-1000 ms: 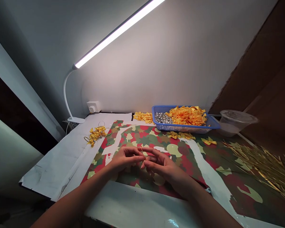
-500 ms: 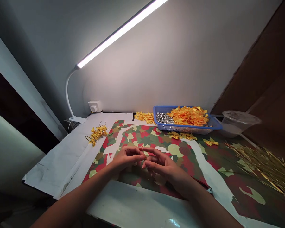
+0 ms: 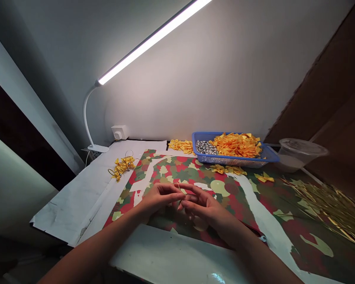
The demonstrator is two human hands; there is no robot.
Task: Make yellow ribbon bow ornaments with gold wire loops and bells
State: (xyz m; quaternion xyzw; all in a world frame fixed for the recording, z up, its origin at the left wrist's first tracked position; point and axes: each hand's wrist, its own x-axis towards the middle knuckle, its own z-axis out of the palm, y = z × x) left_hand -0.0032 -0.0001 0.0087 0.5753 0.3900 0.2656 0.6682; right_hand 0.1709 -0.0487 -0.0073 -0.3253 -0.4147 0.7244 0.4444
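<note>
Satiny yellow cloth bows (image 3: 238,145), shiny round silver metallic beads (image 3: 206,147), blue rectangular plastic basket (image 3: 225,160) near the back edge of the glossy white desk (image 3: 177,258)

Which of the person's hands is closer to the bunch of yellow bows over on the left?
Left. The left hand is to the right of the bunch and nearer the camera; the right hand is farther right.

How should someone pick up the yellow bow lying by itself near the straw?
I'd pinch the bow at its middle, finger and thumb coming down from above. Its ends seem to spread out on both sides, so the middle should be neatest. The near side looks easier, because the blue basket stands behind it. The right hand is closer.
</note>
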